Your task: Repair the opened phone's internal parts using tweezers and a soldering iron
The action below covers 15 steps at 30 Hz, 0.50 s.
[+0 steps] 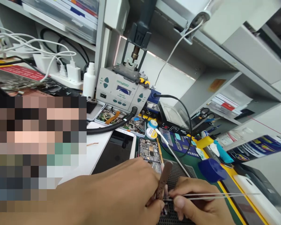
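My left hand (121, 193) is closed in a pinch on a thin brown flex strip (163, 179) that stands up over a black perforated mat (178, 175). My right hand (199, 203) is closed on silver tweezers (215, 195), whose tips meet the left fingers at a small dark part near the bottom edge. Just beyond the hands lies an opened phone frame (150, 151) with its circuit board exposed, and a white phone (117, 150) lies face up to its left.
A grey rework station (121, 90) with a hot-air handle (138, 37) stands at the back, its black hose (112, 125) across parts trays. A white bottle (89, 79), chargers and cables (49, 59) sit left. A blue cap (212, 170), solder tin (151, 132) and tools lie right.
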{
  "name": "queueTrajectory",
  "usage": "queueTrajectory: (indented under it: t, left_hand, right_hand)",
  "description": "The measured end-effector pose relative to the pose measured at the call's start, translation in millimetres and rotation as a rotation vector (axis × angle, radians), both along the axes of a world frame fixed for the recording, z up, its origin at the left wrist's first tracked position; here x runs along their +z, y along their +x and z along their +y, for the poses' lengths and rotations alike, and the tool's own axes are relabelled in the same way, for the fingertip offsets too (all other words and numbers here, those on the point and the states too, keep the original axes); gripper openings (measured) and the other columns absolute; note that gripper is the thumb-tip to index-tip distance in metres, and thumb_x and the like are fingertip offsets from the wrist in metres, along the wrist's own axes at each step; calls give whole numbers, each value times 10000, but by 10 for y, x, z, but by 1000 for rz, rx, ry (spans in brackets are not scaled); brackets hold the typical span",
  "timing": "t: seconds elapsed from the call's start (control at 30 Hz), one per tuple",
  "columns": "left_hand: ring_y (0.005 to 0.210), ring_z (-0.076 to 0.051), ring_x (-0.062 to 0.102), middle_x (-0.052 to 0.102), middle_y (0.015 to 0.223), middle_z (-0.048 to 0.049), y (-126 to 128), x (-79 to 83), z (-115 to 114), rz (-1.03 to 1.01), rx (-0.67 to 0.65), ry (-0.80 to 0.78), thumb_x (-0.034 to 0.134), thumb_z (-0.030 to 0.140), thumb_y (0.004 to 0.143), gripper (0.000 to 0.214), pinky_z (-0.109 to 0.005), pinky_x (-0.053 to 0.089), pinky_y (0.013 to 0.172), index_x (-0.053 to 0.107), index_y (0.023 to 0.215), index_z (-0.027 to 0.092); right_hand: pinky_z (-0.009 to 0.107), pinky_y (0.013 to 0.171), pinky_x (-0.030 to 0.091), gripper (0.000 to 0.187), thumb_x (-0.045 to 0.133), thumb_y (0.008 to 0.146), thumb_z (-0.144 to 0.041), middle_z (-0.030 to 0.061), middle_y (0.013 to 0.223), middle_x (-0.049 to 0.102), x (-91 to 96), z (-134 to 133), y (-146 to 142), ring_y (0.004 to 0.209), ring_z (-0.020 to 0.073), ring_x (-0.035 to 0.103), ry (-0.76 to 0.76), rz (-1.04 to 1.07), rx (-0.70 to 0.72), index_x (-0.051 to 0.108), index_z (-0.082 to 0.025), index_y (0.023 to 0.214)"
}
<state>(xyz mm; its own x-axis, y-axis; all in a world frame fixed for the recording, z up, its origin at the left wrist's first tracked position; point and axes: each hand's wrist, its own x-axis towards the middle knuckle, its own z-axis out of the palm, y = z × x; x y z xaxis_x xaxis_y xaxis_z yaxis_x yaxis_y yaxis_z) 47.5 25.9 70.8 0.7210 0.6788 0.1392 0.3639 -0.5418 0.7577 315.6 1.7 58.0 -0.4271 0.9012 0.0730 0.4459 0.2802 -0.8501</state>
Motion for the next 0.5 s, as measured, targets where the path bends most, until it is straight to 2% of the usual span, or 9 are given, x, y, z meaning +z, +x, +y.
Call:
queueTrajectory:
  t: [0.07,0.13,0.2,0.33,0.4,0.43,0.5]
  left_hand:
    - [763,-185,713,758,863,-21,21,9,6,64,2,-19,601,182,940,153,-258,419,563,748,941,222]
    - [625,-163,638,700,737,15,53,-9,10,97,51,-5,586,208,947,166,-265,365,506,746,987,231]
    - [570,-152,589,676,703,36,79,-55,5,75,107,23,567,210,940,183,-271,348,492,732,1012,234]
    - [703,-142,668,765,907,36,84,-173,-5,-99,89,-23,552,221,964,178,-241,439,577,724,1009,243]
    - [840,-146,725,765,915,56,80,-236,8,-137,84,-23,569,151,949,201,-226,493,732,733,909,260]
    - [817,-140,723,753,875,62,81,-271,19,-156,61,3,576,135,921,197,-221,483,706,715,849,255]
    - [758,-125,716,756,869,69,90,-354,47,-220,53,16,591,123,883,190,-208,494,692,723,872,259]
  right_hand:
    - [189,504,540,251,759,1026,-387,52,714,741,-15,5,-32,520,118,669,-51,44,20,864,-187,914]
    - [193,512,513,283,755,1027,-382,49,696,724,-5,17,-64,534,112,638,-43,41,46,848,-158,880]
    - [204,531,495,293,742,1031,-373,37,670,703,16,26,-84,552,112,616,-19,32,65,833,-145,870]
    - [209,522,473,282,735,1022,-371,6,656,651,27,19,-76,538,109,598,-58,87,71,806,-137,881]
    - [207,509,442,233,777,981,-338,-6,648,638,7,15,-67,519,99,570,-64,114,86,800,-134,871]
    - [208,504,423,205,800,955,-317,-9,642,637,-7,16,-64,514,96,554,-58,120,98,802,-132,864]
    - [213,496,393,175,828,911,-292,-11,633,639,-42,26,-59,518,97,539,-41,130,126,810,-129,852]
